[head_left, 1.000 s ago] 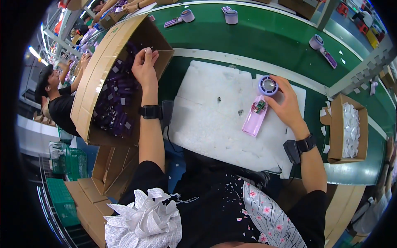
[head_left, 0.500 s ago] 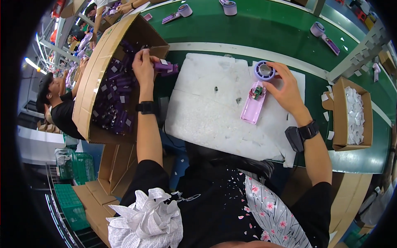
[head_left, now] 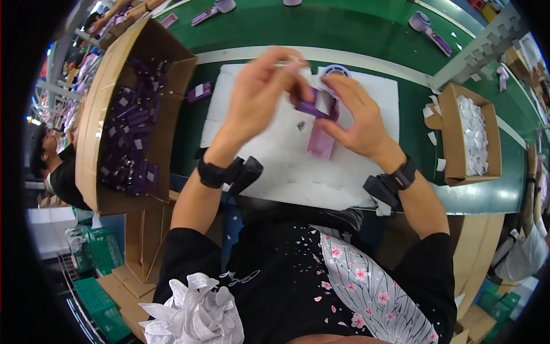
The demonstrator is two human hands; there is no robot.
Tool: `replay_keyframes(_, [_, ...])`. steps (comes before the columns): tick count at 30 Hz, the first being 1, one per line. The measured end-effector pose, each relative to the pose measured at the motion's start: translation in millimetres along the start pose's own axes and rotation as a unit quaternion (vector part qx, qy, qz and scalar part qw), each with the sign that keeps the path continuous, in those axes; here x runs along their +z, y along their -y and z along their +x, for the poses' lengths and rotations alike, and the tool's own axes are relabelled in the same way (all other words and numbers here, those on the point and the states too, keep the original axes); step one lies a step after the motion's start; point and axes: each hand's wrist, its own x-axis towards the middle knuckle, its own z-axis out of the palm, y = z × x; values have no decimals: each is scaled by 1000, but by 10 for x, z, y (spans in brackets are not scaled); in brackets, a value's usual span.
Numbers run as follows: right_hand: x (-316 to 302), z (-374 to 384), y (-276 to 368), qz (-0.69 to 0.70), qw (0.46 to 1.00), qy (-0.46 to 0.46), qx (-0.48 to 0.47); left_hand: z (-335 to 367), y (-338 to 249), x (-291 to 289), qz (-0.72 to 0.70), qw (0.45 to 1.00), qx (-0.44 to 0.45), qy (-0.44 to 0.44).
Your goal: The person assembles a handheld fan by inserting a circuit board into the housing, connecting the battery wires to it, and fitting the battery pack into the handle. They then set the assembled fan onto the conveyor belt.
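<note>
Over a white foam sheet (head_left: pixel 269 166) my two hands meet at a small purple battery (head_left: pixel 309 108) with a white square label on it. My right hand (head_left: pixel 364 123) grips it between thumb and fingers. My left hand (head_left: pixel 255 97) is blurred, its fingers pinched together beside the battery; a whitish bit shows at the fingertips, too smeared to name. Below the battery lies a lilac handheld fan on the foam. Its round head (head_left: pixel 336 70) and open pink handle (head_left: pixel 321 142) show; the part between is hidden by the battery and my right hand.
A large cardboard box (head_left: pixel 91 132) of purple batteries stands at left. One labelled battery (head_left: pixel 199 92) lies beside it. A smaller box (head_left: pixel 452 137) of white paper pieces is at right. Beyond, fan parts (head_left: pixel 429 31) lie on the green surface (head_left: pixel 344 28). A co-worker (head_left: pixel 54 155) sits at far left.
My left hand has come from the big box to the foam's middle. My right hand has let go of the fan's head and now holds a purple battery above it. The view has shifted.
</note>
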Motion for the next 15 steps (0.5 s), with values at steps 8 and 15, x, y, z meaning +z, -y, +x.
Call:
replay_keyframes(8, [1,-47,-183,16,971,24,237,5,437,46,232,950,-174,116])
replay_keyframes(15, [52,-74,-232,52,964,8,261,59,600,286,302,934,-86,169])
